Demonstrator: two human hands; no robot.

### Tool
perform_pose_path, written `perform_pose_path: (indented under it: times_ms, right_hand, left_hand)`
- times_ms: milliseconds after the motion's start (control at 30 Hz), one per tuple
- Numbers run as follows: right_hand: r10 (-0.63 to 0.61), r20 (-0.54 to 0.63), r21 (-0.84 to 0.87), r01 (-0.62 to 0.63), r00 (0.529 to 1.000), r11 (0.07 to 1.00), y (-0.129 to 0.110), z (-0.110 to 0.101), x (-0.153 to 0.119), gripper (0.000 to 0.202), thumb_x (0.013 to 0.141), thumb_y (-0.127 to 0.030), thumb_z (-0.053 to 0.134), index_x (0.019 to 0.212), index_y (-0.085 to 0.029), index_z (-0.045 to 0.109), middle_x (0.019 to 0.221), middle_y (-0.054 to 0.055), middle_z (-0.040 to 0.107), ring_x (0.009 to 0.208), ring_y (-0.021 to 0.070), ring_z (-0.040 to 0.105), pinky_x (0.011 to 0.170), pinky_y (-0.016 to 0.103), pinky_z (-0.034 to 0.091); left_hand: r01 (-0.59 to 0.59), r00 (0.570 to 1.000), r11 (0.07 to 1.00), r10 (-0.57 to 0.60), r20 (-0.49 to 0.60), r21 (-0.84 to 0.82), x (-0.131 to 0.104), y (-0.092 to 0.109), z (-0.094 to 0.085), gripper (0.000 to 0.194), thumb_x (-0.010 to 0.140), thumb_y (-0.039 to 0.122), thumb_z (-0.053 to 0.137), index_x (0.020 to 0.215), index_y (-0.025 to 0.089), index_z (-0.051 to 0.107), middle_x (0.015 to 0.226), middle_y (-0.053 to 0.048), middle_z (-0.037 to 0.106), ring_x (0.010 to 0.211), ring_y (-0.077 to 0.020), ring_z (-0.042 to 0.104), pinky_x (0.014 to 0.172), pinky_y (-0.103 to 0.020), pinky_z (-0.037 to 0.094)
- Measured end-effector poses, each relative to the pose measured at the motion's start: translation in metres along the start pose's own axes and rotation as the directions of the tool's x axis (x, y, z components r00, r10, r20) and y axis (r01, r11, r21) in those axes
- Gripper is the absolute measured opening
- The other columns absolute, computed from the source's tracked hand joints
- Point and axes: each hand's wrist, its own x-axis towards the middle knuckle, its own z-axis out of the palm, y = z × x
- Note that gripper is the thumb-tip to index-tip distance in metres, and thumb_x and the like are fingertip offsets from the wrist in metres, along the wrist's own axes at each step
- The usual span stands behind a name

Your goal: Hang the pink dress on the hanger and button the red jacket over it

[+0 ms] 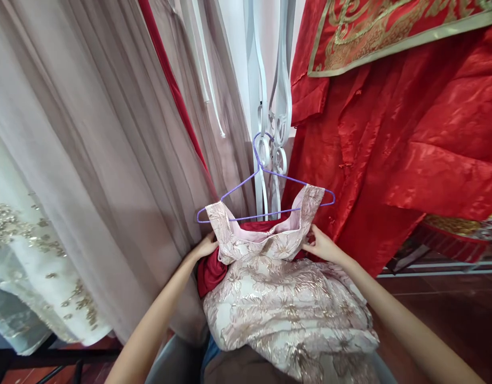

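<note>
- Left hand [206,247] is reaching in from lower left, fingers curled around the left side of the pink brocade dress [286,309] at its bodice edge, gripping the fabric just below the left strap.
- Right hand [322,246] is coming in from lower right, fingers pinching the right side of the dress bodice just under the right strap; grasping fabric, not released.
- Dress is sitting at centre-bottom of the frame, straps looped over a purple wire hanger [266,184], skirt bunching down toward the bottom edge.
- Hanger is sitting just above the hands at frame centre, its hook touching or overlapping the white ornamental metal scrollwork [272,128]; cannot tell if it is actually hooked on.
- Dark red cloth [209,272] is showing under the dress, poking out beside the left hand and along the neckline.
- Red satin robe [410,138] is hanging across the right half of the frame, near the right hand; gold embroidered panel [390,26] is lying over it at upper right.
- Pale mauve sheer drape [102,160] is filling the left half, just beside the left hand.
- White garment with gold sequin trim [33,250] is hanging at far left, well apart from the hands.
- Dark wooden floor [450,304] is showing at lower right.
</note>
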Motion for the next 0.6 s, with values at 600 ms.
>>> perform_pose_path:
  times_ms: [600]
  right_hand:
    - [0.189,0.01,0.056,-0.189,0.982,0.98,0.041,-0.006,0.022,0.01,0.079,-0.022,0.053,0.075,-0.019,0.061,0.068,0.005,0.069,0.065,0.018,0.069,0.065,0.033,0.057]
  left_hand:
    - [-0.031,0.992,0.983,0.008,-0.126,-0.183,0.0,0.05,-0.021,0.053,0.052,0.051,0.077,0.091,0.016,0.069,0.092,-0.009,0.073,0.097,-0.0287,0.065,0.092,-0.043,0.047]
